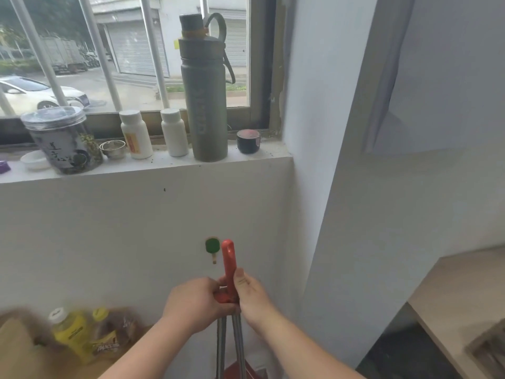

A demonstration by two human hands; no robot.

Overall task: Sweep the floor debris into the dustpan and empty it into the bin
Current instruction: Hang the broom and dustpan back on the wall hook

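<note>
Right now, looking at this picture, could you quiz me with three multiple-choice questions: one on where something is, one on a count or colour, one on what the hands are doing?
1. Where does the tall grey-green bottle stand?
A. on the windowsill
B. on the floor
C. on the wooden table

2. How many small white pill bottles are on the windowsill?
A. one
B. two
C. four

3. What are the hands doing?
A. both hang empty
B. only one holds something
C. both grip the red handles

Answers:
1 A: it stands on the sill, against the window.
2 B: one white bottle with a yellow label and another stand side by side.
3 C: the left hand and right hand close around the red handles topping two metal poles.
</note>
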